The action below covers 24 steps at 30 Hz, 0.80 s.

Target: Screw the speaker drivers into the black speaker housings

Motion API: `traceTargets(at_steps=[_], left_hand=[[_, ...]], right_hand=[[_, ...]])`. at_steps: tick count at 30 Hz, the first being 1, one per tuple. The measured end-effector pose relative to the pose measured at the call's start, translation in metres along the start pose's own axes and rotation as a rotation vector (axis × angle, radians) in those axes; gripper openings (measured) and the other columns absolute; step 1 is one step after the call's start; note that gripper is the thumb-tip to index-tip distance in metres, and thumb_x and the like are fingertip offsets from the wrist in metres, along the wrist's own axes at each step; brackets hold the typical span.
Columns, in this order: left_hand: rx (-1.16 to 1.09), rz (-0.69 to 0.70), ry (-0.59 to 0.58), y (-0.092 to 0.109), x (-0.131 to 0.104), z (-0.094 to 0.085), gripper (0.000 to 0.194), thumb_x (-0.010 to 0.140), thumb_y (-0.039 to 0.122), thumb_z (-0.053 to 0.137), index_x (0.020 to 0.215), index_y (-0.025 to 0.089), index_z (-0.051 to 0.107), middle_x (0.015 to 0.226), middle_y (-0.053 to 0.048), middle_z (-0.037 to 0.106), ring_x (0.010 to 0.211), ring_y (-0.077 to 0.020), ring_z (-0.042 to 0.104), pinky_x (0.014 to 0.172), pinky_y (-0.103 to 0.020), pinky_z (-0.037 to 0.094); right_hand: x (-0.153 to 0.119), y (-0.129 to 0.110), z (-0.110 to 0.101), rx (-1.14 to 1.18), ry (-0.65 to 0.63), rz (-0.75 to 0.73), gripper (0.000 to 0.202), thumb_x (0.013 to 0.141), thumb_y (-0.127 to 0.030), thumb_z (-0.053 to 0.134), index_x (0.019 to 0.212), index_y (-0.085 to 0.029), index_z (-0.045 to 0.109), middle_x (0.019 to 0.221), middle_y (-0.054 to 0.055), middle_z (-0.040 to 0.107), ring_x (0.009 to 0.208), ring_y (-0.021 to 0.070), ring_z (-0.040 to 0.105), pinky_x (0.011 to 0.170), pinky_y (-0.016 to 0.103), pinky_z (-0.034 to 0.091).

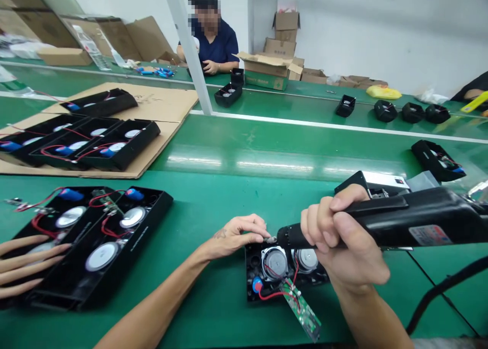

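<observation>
My right hand (343, 237) is wrapped round a black electric screwdriver (415, 219), held nearly level with its nose to the left. My left hand (238, 234) pinches at the tool's tip; whatever is between the fingers is too small to make out. Both hands are over a black speaker housing (253, 290) on the green bench. Inside it sit two round speaker drivers (275, 262) and a blue cylindrical battery (258, 285). Red wires run to a green circuit board (301, 308), which hangs over the housing's near edge. My right hand hides the housing's right end.
At the left, another person's hand (30, 262) rests on one of two open speaker housings (133, 247). More housings (125, 148) lie on a cardboard sheet (168, 105). A co-worker (217, 44) sits across the green line. A black cable (442, 288) curves at the right.
</observation>
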State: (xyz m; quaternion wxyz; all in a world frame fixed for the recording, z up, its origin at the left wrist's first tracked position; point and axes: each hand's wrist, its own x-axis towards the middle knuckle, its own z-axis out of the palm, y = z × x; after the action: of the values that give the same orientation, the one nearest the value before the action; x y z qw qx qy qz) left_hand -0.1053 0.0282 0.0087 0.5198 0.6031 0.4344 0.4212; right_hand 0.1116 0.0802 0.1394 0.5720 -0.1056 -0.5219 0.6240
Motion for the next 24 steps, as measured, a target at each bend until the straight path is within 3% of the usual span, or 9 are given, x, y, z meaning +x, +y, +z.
traceTargets(at_steps=[4,8,11,13,17,20,24], left_hand=[[0.038,0.032,0.007,-0.004,0.001,-0.001,0.038,0.094,0.061,0.075,0.092,0.025,0.087,0.092,-0.008,0.077,0.095,-0.0216,0.070,0.092,-0.037,0.056],[0.111,0.052,0.070,-0.010,0.002,-0.005,0.024,0.095,0.050,0.078,0.096,0.027,0.086,0.096,-0.005,0.076,0.093,-0.0191,0.069,0.091,-0.035,0.055],[0.183,0.089,0.070,-0.004,-0.002,-0.006,0.015,0.094,0.042,0.080,0.097,0.028,0.086,0.095,-0.004,0.074,0.094,-0.0193,0.069,0.090,-0.034,0.055],[0.375,0.176,0.035,0.009,-0.007,-0.003,0.011,0.098,0.034,0.075,0.103,0.030,0.085,0.099,-0.005,0.074,0.102,-0.0210,0.068,0.094,-0.036,0.055],[0.989,0.389,-0.006,0.035,-0.017,0.021,0.025,0.101,0.014,0.061,0.113,0.027,0.079,0.099,-0.005,0.072,0.114,-0.0246,0.062,0.114,-0.050,0.050],[1.311,0.431,0.051,0.040,-0.021,0.043,0.018,0.098,0.010,0.063,0.104,0.020,0.076,0.092,-0.004,0.068,0.116,-0.0270,0.061,0.123,-0.054,0.044],[1.516,0.428,0.079,0.036,-0.021,0.057,0.012,0.098,0.012,0.064,0.099,0.018,0.075,0.091,-0.005,0.066,0.118,-0.0288,0.060,0.123,-0.053,0.044]], right_hand=[[0.000,0.000,-0.003,0.025,0.000,-0.004,0.011,0.099,-0.028,0.069,0.095,-0.027,0.058,0.056,-0.012,0.046,0.040,0.0064,0.039,0.045,0.021,0.039],[0.002,-0.003,-0.007,0.014,-0.008,0.004,0.012,0.098,-0.028,0.069,0.095,-0.027,0.058,0.056,-0.012,0.045,0.041,0.0065,0.041,0.045,0.021,0.038],[0.003,-0.001,-0.010,0.008,-0.026,0.052,0.012,0.098,-0.027,0.070,0.095,-0.026,0.059,0.057,-0.011,0.046,0.041,0.0063,0.043,0.045,0.021,0.038],[0.004,0.000,-0.012,0.000,-0.026,0.068,0.014,0.098,-0.028,0.072,0.096,-0.025,0.059,0.059,-0.011,0.048,0.042,0.0063,0.045,0.045,0.022,0.040],[0.008,-0.004,-0.015,-0.009,0.011,0.069,0.017,0.095,-0.029,0.074,0.094,-0.025,0.058,0.058,-0.011,0.049,0.041,0.0065,0.045,0.044,0.022,0.040],[0.011,-0.010,-0.017,0.020,0.035,0.056,0.017,0.094,-0.028,0.075,0.093,-0.025,0.058,0.058,-0.012,0.050,0.041,0.0063,0.046,0.043,0.021,0.040],[0.012,-0.013,-0.019,0.050,0.033,0.030,0.016,0.094,-0.028,0.076,0.094,-0.025,0.060,0.057,-0.012,0.052,0.040,0.0063,0.045,0.042,0.022,0.040]])
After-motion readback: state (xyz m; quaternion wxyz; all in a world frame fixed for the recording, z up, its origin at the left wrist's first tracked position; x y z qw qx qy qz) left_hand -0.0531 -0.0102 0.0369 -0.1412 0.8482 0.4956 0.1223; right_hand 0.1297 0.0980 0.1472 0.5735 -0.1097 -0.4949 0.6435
